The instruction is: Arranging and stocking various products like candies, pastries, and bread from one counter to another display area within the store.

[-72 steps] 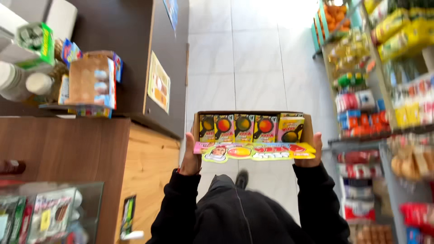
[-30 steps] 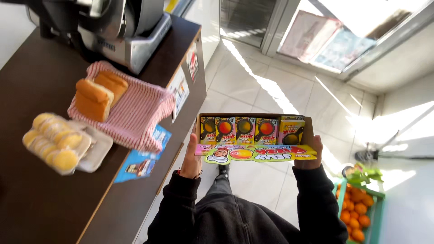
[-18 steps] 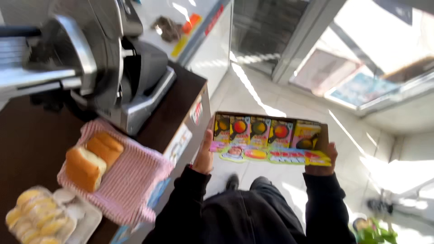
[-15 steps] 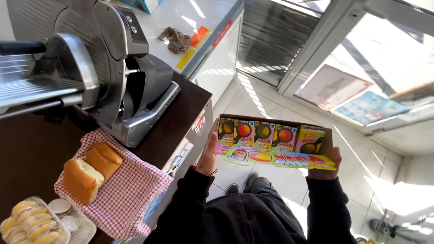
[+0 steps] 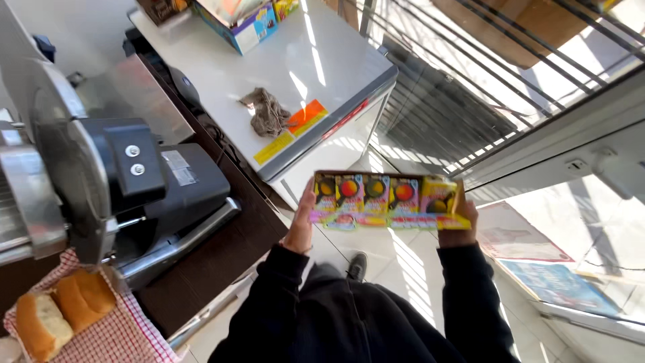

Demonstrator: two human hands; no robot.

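Observation:
I carry a shallow cardboard display box (image 5: pixel 386 198) filled with several small colourful packets, held level in front of my chest. My left hand (image 5: pixel 299 225) grips its left end and my right hand (image 5: pixel 462 222) grips its right end. Both arms are in black sleeves. The box hovers over the tiled floor, just right of a dark wooden counter (image 5: pixel 228 249) and below a white chest freezer lid (image 5: pixel 295 74).
A grey slicing machine (image 5: pixel 101 188) stands on the counter. Bread loaves (image 5: pixel 60 312) lie on a red checked cloth at lower left. A brown rag (image 5: pixel 267 111) and coloured stickers lie on the white lid. Boxes (image 5: pixel 235 17) stand at the top. A metal shutter and glass door (image 5: pixel 537 101) are at right.
My view has swung from shop shelves past the counter to the slicer, white lid and door. The box stays held in both hands throughout.

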